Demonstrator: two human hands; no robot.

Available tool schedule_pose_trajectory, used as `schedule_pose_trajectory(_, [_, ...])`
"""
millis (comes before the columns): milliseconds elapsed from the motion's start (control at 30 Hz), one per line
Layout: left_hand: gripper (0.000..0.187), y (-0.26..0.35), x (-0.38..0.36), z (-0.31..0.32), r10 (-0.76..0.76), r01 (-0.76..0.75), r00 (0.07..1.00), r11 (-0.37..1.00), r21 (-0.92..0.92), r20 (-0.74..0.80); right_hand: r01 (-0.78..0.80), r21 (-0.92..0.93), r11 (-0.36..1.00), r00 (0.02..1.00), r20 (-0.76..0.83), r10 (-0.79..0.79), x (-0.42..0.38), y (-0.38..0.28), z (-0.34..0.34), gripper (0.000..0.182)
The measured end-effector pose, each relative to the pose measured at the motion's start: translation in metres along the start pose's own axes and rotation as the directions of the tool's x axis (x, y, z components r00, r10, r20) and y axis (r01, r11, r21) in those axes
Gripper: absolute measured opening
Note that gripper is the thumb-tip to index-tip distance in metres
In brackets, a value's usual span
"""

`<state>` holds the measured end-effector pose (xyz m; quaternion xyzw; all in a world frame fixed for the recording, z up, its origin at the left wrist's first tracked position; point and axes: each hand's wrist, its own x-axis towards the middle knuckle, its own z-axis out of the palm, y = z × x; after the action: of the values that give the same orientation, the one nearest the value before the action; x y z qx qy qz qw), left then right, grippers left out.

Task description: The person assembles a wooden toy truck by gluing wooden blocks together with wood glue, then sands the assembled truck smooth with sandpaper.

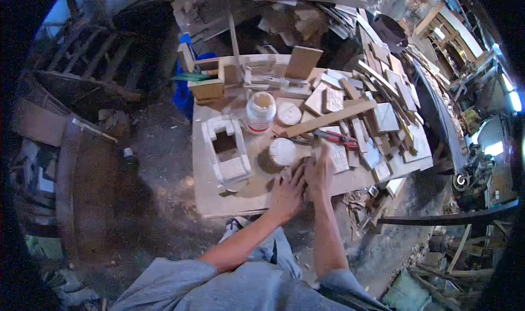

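Note:
My left hand (288, 193) lies over the front part of the wooden workbench (251, 201), its fingers spread and pointing away from me. Close beside it on the right, my right hand (320, 171) is closed, just below a red and grey tool (339, 138); blur hides what its fingers hold. A round pale disc (283, 152) sits just beyond my left fingertips. Behind that are a second round piece (288, 114) and an open white jar (261, 112). To the left stands a pale rectangular frame (225, 149) with an opening in its middle.
Wood offcuts (388, 117) are piled over the bench's right side, with a long strip (331, 118) across them. A small wooden box (209, 86) stands at the back left, near blue material (183, 95). A dark bar (432, 221) juts in at the right.

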<state>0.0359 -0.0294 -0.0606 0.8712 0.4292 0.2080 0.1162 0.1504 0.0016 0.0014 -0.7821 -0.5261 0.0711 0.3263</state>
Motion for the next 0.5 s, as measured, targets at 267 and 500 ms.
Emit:
schedule_pose_trajectory(267, [0.069,-0.001,0.001,-0.004,0.018,-0.018,1.0,0.998,0.054,0.007,0.097,0.008,0.995,0.994,-0.041,-0.097,-0.001,0.025,0.009,0.043])
schedule_pose_trajectory(500, [0.065,-0.002,-0.001,0.0,0.019,-0.019,1.0,0.998,0.061,0.003,0.035,0.048,0.998,0.998,-0.062,-0.032,-0.008,0.018,0.003,0.042])
